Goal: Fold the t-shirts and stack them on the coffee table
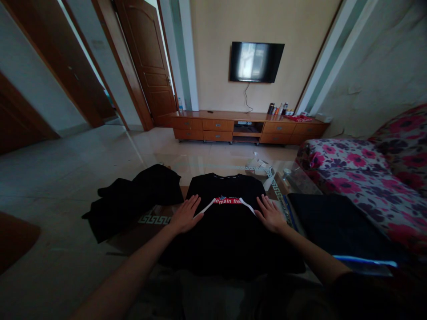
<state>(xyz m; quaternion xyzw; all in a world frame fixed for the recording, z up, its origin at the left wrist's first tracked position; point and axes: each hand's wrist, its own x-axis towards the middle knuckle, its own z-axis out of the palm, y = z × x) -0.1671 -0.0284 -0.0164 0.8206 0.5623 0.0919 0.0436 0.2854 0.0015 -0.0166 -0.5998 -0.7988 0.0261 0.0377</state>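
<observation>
A black T-shirt (230, 235) lies spread out on the glass-topped table, its collar at the far side. Across its chest run a red printed label with white lettering and white stripes at both sides. My left hand (187, 214) rests flat on the shirt's left part, fingers stretched out. On the right part, my right hand (271, 214) lies flat in the same way, fingers apart. Neither hand grips the cloth. Left of the shirt sits a crumpled heap of black clothing (133, 195). To the right, a dark folded cloth or bag (330, 226) lies flat.
The glass table (155, 219) has a patterned border. Scraps of paper (258, 163) and a small glass jar (287, 172) are at its far right. A flowered sofa (353, 155) stands on the right. Beyond are a low wooden cabinet (216, 124) and a wall-mounted television (256, 62).
</observation>
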